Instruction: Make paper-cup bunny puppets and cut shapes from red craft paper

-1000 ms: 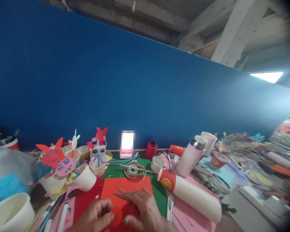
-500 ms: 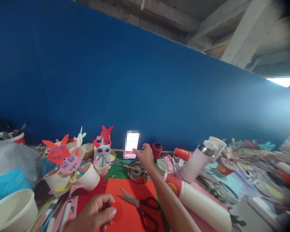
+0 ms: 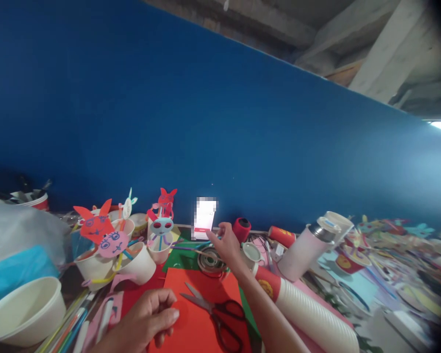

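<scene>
Head view: phone (image 3: 205, 215) is standing tall, just left of the nearer right hand (image 3: 226, 242).
That hand is hovering, fingers loosely parted, touch unclear; left hand (image 3: 160, 315) is pinching a paper circle (image 3: 181, 310).

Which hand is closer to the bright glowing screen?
Right. The right hand is beside the glowing screen, at its lower right; touching is unclear. The left hand is farther away, nearer the person, by the left edge of the orange paper.
</scene>
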The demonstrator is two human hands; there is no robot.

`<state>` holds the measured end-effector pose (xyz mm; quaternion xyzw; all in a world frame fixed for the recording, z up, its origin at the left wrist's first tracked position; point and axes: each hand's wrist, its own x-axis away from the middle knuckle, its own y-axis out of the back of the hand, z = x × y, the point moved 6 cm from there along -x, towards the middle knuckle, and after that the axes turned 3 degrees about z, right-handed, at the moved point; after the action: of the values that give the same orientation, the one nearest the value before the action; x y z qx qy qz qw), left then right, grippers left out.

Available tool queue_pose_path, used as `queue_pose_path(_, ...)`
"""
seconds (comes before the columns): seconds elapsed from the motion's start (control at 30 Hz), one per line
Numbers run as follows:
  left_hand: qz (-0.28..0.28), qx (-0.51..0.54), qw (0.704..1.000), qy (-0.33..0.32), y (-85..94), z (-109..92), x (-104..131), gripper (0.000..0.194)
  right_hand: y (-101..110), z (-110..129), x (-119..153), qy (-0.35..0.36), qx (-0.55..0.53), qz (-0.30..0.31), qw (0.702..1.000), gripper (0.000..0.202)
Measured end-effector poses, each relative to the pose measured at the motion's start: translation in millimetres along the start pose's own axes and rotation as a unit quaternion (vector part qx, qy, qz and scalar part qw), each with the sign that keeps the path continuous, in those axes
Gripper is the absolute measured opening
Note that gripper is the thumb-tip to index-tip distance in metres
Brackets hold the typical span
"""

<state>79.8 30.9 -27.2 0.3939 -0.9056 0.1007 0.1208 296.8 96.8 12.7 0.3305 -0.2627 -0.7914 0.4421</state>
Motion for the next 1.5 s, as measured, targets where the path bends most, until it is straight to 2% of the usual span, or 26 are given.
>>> queue_pose_path(0.1, -0.014, -0.003, 1.0, -0.011, 0.7, -1, 1, 0.027, 3, 14, 41, 0.045, -0.028, 0.027, 0.998, 0.023)
queue_pose_path(0.17, -0.031, -0.015, 0.999, -0.002, 2.2, 4, 0, 0.029, 0, 27, 72, 0.106, -0.099, 0.074, 0.987, 0.013)
queue_pose_path(0.27, -0.043, -0.035, 0.998, 0.026, 2.5, 19, -4, 0.036, -8, 34, 110, 0.136, -0.175, 0.139, 0.965, 0.012)
queue_pose_path(0.33, -0.023, -0.048, 0.999, 0.005, -0.9, 21, -6, 0.037, -15, 32, 124, 0.117, -0.208, 0.169, 0.956, 0.014)
queue_pose_path(0.47, -0.012, -0.107, 0.993, -0.041, -5.4, 12, -3, 0.034, -27, 24, 131, 0.087, -0.233, 0.214, 0.945, 0.022)
queue_pose_path(0.63, -0.04, -0.146, 0.987, -0.044, -10.1, -4, 5, 0.027, -28, 22, 131, 0.063, -0.33, 0.286, 0.897, 0.032)
queue_pose_path(0.7, -0.043, -0.163, 0.985, -0.047, -12.0, -8, 7, 0.027, -26, 24, 133, 0.065, -0.305, 0.308, 0.899, 0.023)
queue_pose_path(0.8, -0.037, -0.187, 0.98, -0.061, -8.1, -17, 10, 0.03, -25, 24, 134, 0.055, -0.272, 0.323, 0.905, 0.022)
queue_pose_path(0.87, -0.065, -0.197, 0.974, -0.09, 4.7, -29, 14, 0.035, -25, 21, 132, 0.046, -0.27, 0.316, 0.908, 0.023)
queue_pose_path(1.0, -0.192, -0.241, 0.937, -0.163, 45.4, -53, 31, 0.033, -24, 16, 126, 0.073, -0.202, 0.259, 0.942, 0.025)
queue_pose_path(1.07, -0.218, -0.261, 0.925, -0.168, 58.4, -54, 40, 0.03, -25, 16, 128, 0.109, -0.134, 0.244, 0.954, 0.022)
queue_pose_path(1.13, -0.232, -0.297, 0.91, -0.172, 62.4, -49, 46, 0.027, -28, 19, 134, 0.14, -0.081, 0.248, 0.955, 0.02)
queue_pose_path(1.23, -0.215, -0.374, 0.878, -0.207, 46.7, -43, 49, 0.024, -30, 25, 143, 0.174, -0.033, 0.252, 0.951, 0.021)
queue_pose_path(1.33, -0.113, -0.467, 0.842, -0.245, 6.4, -32, 45, 0.025, -29, 30, 150, 0.216, 0.027, 0.232, 0.948, 0.022)
queue_pose_path(1.4, -0.022, -0.529, 0.815, -0.235, -23.0, -15, 44, 0.026, -32, 31, 154, 0.251, 0.081, 0.225, 0.938, 0.019)
queue_pose_path(1.43, 0.003, -0.557, 0.799, -0.228, -34.4, -6, 46, 0.027, -34, 31, 155, 0.265, 0.104, 0.225, 0.932, 0.018)
queue_pose_path(1.5, 0.017, -0.621, 0.758, -0.202, -48.7, 16, 49, 0.04, -38, 28, 157, 0.28, 0.135, 0.222, 0.924, 0.016)
